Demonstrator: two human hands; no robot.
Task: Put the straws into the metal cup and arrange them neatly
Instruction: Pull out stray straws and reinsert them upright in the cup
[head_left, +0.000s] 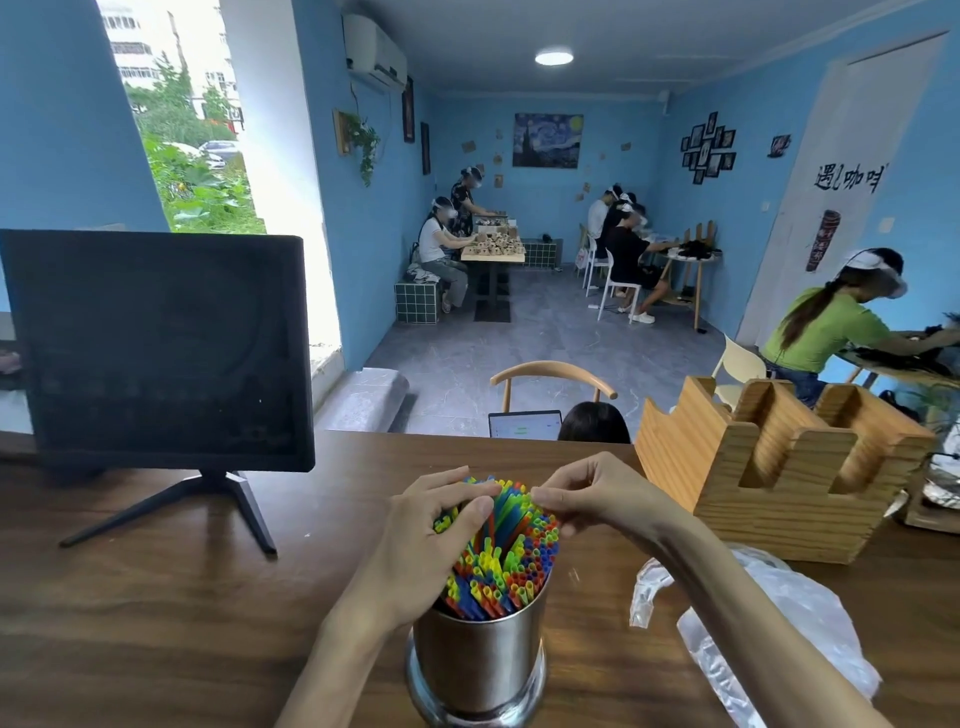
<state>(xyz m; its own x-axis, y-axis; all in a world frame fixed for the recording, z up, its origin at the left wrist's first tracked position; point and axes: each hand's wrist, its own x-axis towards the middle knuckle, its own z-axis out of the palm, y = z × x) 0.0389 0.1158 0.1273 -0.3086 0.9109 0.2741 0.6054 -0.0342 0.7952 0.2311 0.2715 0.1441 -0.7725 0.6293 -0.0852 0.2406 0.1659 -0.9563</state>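
A shiny metal cup (480, 667) stands on the wooden table (182, 613) near the front edge. It is packed with several coloured straws (511, 561) in green, yellow, red and blue, standing upright with their open ends up. My left hand (436, 525) lies over the left side of the bundle, fingers curled onto the straw tops. From the right, my right hand (597, 493) pinches the far straw tips between thumb and fingers. The straws under my left palm are hidden.
A dark monitor on a tripod stand (156, 353) is at the left. A wooden holder with slots (769, 467) stands at the right, and a crumpled clear plastic bag (769, 623) lies beside the cup. Several people sit at tables beyond.
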